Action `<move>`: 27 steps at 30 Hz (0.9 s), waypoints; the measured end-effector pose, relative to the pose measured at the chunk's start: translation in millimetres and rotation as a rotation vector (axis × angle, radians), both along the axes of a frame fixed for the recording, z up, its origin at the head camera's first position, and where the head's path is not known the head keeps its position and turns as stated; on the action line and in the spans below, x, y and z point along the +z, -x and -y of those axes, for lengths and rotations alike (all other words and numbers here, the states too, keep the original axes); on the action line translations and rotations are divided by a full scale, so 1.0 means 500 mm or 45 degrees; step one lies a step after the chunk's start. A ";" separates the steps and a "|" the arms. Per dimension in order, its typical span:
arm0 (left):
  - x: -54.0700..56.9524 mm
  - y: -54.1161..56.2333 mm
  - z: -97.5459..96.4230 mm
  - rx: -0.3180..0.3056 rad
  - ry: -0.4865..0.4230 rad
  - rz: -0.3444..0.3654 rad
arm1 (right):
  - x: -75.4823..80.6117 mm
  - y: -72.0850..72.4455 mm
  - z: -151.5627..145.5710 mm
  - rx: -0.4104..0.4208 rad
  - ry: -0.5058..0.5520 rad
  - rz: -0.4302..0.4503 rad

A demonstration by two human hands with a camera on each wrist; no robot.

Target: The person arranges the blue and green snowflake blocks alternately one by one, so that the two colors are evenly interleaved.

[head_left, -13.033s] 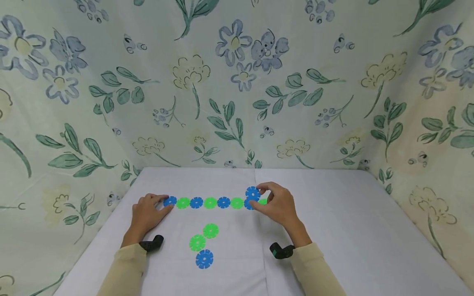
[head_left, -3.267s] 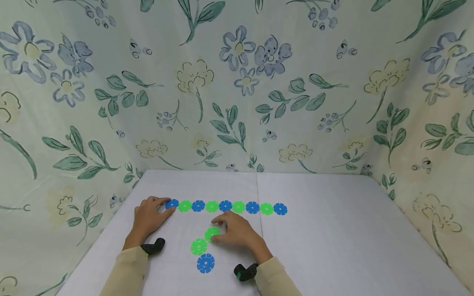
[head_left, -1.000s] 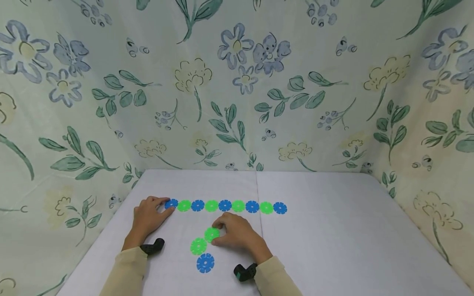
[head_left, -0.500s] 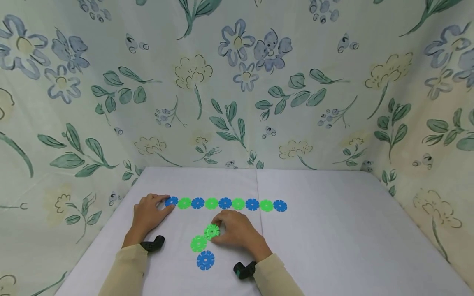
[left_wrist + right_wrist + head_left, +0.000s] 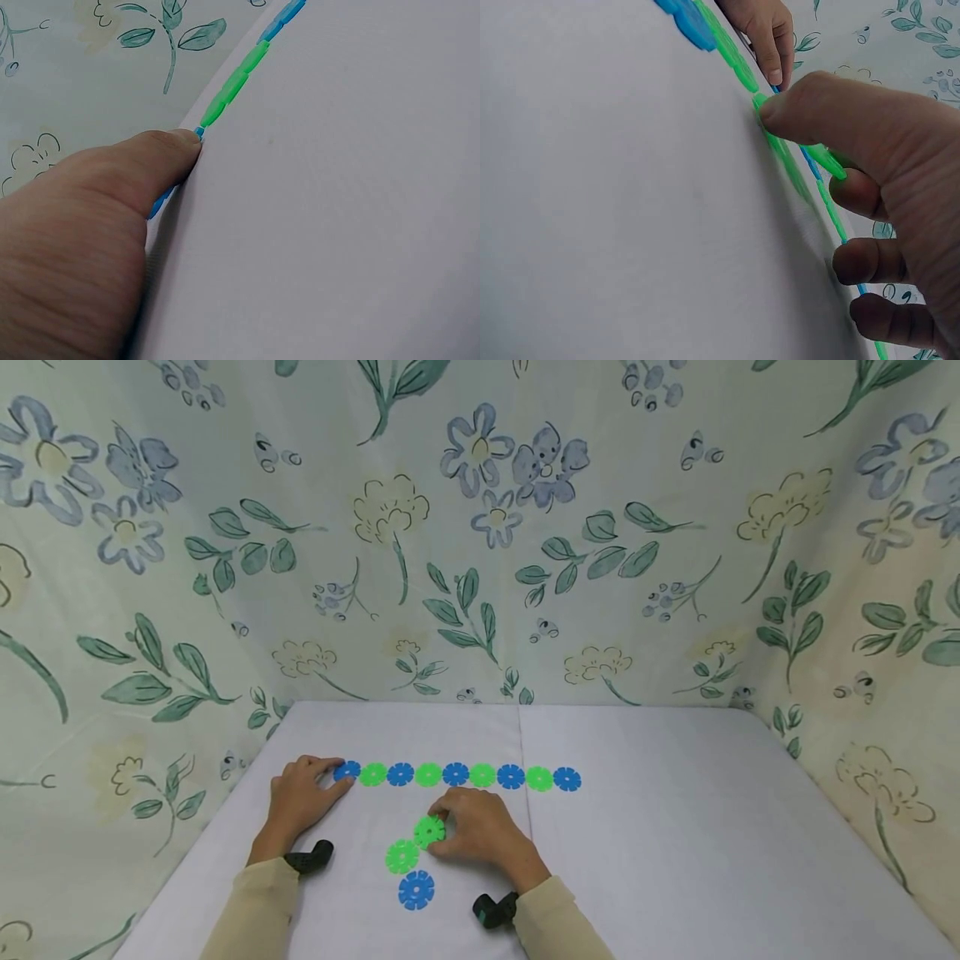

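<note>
A row of several blue and green notched plastic snowflake discs runs across the white table. My left hand [image 5: 302, 797] pinches the blue snowflake disc [image 5: 347, 770] at the row's left end; in the left wrist view the thumb [image 5: 169, 154] covers part of it. Below the row, my right hand [image 5: 483, 833] pinches a green snowflake disc [image 5: 429, 832] between thumb and forefinger. From the right wrist, that disc [image 5: 826, 160] is tilted, its far edge raised off the cloth. Another green disc [image 5: 402, 856] lies flat close beside it, and a loose blue disc [image 5: 416, 890] lies nearer me.
At the row's right end lies a blue disc [image 5: 567, 779]. A white cloth [image 5: 675, 843] covers the table, with a fold line right of the middle. Flowered fabric [image 5: 480, 568] hangs behind and at both sides. Each wrist wears a small black camera [image 5: 311, 857].
Earlier the right hand held a blue disc above the row; that disc now ends the row. The right hand moved to the loose green disc, closed on it and tilted it up. The left hand stayed.
</note>
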State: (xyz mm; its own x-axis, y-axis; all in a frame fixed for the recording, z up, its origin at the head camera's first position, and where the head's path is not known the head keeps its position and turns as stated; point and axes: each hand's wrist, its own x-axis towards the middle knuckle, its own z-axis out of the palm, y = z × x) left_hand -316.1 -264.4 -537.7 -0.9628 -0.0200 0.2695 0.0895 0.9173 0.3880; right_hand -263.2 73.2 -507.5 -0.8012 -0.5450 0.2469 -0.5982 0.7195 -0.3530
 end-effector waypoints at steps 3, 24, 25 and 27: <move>-0.001 0.001 0.000 0.000 -0.003 0.000 | 0.004 -0.001 0.001 -0.003 0.004 -0.019; 0.004 -0.003 -0.004 -0.008 -0.005 -0.009 | 0.022 -0.006 -0.009 0.025 0.121 -0.093; 0.005 -0.003 -0.004 -0.008 -0.005 -0.011 | 0.023 -0.006 -0.008 0.025 0.116 -0.099; 0.006 -0.003 -0.003 -0.009 -0.006 -0.011 | 0.025 -0.005 -0.009 0.020 0.111 -0.111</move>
State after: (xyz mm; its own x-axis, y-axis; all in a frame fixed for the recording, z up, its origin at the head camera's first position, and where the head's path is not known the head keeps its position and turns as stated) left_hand -314.5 -262.9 -534.7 -0.9606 -0.0144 0.2777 0.0995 0.9147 0.3917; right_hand -260.5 77.6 -495.2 -0.7661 -0.5308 0.3623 -0.6404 0.6784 -0.3601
